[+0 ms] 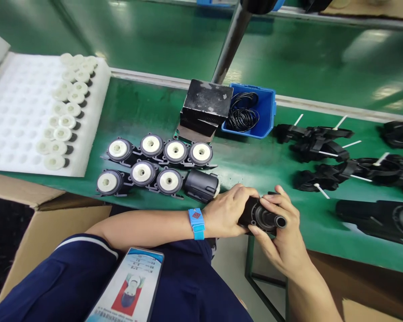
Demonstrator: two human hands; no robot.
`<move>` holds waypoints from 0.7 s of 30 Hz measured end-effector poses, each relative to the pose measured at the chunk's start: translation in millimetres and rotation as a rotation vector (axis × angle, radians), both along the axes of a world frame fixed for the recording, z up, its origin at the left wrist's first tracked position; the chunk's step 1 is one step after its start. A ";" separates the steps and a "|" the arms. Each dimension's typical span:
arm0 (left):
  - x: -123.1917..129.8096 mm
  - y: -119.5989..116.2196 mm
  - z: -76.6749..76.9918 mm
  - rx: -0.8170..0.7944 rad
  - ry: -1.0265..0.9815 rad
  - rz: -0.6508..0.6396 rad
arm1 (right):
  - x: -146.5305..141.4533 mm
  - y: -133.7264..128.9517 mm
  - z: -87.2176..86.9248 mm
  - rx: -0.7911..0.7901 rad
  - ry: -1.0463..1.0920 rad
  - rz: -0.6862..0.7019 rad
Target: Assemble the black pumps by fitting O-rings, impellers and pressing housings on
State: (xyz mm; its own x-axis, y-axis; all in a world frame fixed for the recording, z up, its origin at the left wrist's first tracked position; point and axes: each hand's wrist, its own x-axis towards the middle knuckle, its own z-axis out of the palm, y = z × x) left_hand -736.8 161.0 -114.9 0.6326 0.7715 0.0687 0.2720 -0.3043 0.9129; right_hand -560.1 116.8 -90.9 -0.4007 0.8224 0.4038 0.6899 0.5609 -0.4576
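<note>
A black plastic housing with a round ribbed end and a short pipe stub [262, 215] is held just over the table's front edge. My left hand [226, 212], with a blue strap on its wrist, wraps round the housing's left side. The fingers and thumb of my right hand [285, 232] grip the ribbed end beside the stub. Left of my hands, a black cylindrical housing [201, 185] lies on its side. Beyond it stand several black housings with white round wheels on top [169, 181], in two rows. My palms hide part of the held housing.
A white foam tray [97, 94] holding several pale discs is at the left. Black cords lie in a blue bin [267, 120] beside a black box [208, 98] and metal post [231, 42]. Black brackets with white ties [322, 138] and another black housing [372, 214] lie right.
</note>
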 end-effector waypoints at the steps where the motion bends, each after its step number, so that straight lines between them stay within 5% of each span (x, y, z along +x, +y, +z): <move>1: 0.5 -0.5 -0.1 -0.003 0.007 0.001 | -0.3 -0.5 0.1 -0.003 -0.003 -0.005; 6: -9.3 -14.9 23.6 0.071 0.066 0.025 | -2.4 -11.6 9.0 -0.037 -0.101 -0.092; 10: -43.4 -16.4 62.8 0.489 0.229 -0.058 | 19.1 -19.9 19.6 0.051 -0.207 -0.261; 14: -71.8 1.9 92.8 0.788 0.609 -0.038 | 64.1 -25.3 32.9 0.150 -0.307 -0.410; 19: -78.1 14.5 104.1 0.824 0.839 -0.075 | 67.0 -27.2 49.4 0.299 -0.282 -0.650; 21: -78.4 15.5 104.7 0.787 0.861 -0.101 | 44.6 -25.0 51.0 0.279 -0.204 -0.580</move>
State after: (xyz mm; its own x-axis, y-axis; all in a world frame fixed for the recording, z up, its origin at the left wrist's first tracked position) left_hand -815.2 176.5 -10.2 0.7588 0.6508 0.0238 0.6512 -0.7588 -0.0111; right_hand -515.5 91.7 -39.9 -0.0168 0.8033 0.5954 0.9723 0.1521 -0.1777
